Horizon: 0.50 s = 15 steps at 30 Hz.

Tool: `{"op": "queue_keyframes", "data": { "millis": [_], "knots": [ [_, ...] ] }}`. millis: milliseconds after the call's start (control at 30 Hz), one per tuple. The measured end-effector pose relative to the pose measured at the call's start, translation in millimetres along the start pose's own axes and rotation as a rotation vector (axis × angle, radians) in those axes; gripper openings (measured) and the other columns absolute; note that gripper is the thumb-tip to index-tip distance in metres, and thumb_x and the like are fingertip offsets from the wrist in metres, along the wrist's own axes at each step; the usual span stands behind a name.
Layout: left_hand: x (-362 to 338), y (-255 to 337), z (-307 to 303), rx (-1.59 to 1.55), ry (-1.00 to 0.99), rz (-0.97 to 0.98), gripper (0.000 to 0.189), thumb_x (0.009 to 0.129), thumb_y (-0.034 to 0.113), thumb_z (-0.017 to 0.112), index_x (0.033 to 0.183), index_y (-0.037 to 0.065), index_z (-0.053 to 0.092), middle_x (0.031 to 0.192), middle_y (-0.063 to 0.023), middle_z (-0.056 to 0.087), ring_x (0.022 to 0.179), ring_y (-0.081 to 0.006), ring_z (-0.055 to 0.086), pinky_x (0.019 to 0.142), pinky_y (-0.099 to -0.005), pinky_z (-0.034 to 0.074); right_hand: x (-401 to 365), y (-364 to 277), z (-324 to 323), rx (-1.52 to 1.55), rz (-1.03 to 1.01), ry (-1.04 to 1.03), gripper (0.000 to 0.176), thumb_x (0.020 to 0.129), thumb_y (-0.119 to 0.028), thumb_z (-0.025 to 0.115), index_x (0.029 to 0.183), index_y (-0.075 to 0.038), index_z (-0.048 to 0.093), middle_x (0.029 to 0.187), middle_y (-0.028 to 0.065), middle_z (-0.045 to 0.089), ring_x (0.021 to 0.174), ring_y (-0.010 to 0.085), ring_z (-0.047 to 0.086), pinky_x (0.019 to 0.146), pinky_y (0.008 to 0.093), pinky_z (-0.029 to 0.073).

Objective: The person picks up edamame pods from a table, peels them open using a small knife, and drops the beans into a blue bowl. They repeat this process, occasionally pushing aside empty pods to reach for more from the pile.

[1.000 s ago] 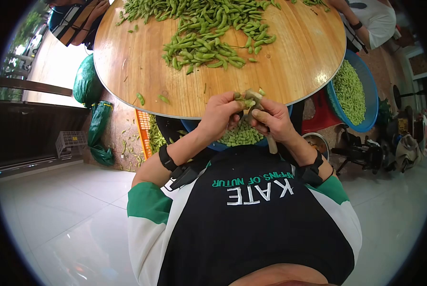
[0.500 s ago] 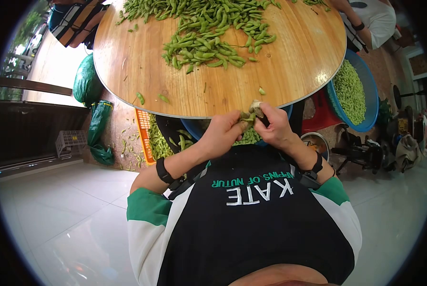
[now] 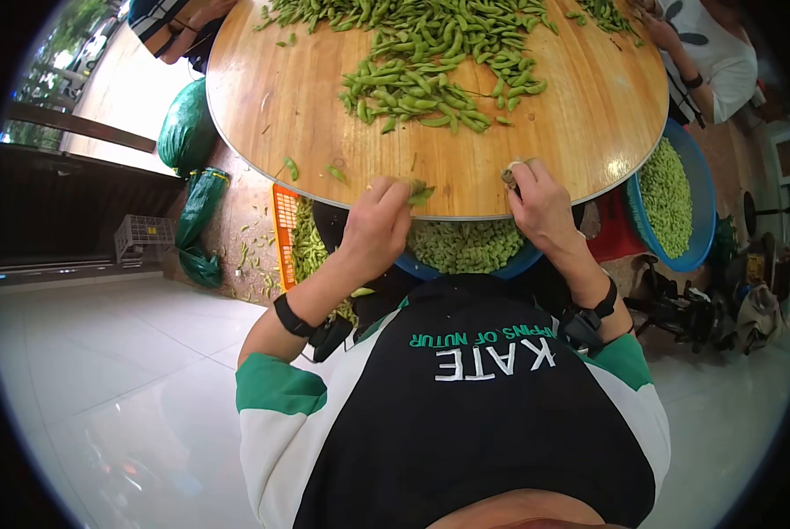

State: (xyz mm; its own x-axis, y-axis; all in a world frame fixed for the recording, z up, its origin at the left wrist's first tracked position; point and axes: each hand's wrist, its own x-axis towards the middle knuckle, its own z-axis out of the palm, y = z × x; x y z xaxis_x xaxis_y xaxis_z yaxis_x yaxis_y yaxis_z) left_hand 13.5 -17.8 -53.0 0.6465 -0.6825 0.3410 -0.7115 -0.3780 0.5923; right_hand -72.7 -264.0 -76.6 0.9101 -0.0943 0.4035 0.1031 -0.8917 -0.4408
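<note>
Over the near edge of the round wooden table, my left hand [image 3: 377, 222] is closed with a green soybean pod [image 3: 421, 193] at its fingertips. Farther right, my right hand [image 3: 543, 207] is curled at the table edge, fingers pinched together. A small dark-and-pale bit [image 3: 509, 177] shows at its thumb tip; whether it is a finger cover or something held cannot be told. Between and below both hands, a blue basin [image 3: 404, 263] of shelled green beans [image 3: 465, 247] sits under the table edge. A large heap of soybean pods [image 3: 439, 79] lies across the table.
Stray pods [image 3: 336, 173] lie on the wooden tabletop [image 3: 272, 115]. An orange basket [image 3: 285, 225] of pods stands at lower left, near green sacks [image 3: 188, 128]. On the right is another blue basin [image 3: 705, 207] of beans. Two other people sit at the far sides.
My hands, together at the table edge before, have moved apart. The left has gone left with a pod, the right slightly right. The view has shifted, and more of the basin of beans shows.
</note>
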Motion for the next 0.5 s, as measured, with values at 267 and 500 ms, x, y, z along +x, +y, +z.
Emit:
{"op": "queue_keyframes", "data": {
  "millis": [267,500],
  "knots": [
    [27.9,-24.1,24.9,0.139,0.032,0.190,0.030,0.072,-0.005,0.053,0.100,0.004,0.058,0.101,-0.0141,0.055,0.096,-0.0325,0.053,0.079,-0.0407,0.043,-10.1,-31.9,-7.7,0.387,-0.182,-0.400,0.021,0.070,-0.003,0.061,0.088,-0.004,0.051,0.081,0.0147,0.048,0.074,0.0357,0.053,0.063,0.0415,0.045],
    [23.5,-59.8,4.9,0.415,0.015,0.244,0.019,0.074,0.004,0.057,0.093,0.004,0.054,0.107,-0.0142,0.053,0.103,-0.0310,0.051,0.085,-0.0402,0.040,-16.4,-33.3,2.2,0.522,-0.224,-0.476,0.023,0.071,-0.003,0.062,0.092,-0.003,0.053,0.082,0.0143,0.049,0.073,0.0334,0.053,0.062,0.0398,0.045]
  ]
}}
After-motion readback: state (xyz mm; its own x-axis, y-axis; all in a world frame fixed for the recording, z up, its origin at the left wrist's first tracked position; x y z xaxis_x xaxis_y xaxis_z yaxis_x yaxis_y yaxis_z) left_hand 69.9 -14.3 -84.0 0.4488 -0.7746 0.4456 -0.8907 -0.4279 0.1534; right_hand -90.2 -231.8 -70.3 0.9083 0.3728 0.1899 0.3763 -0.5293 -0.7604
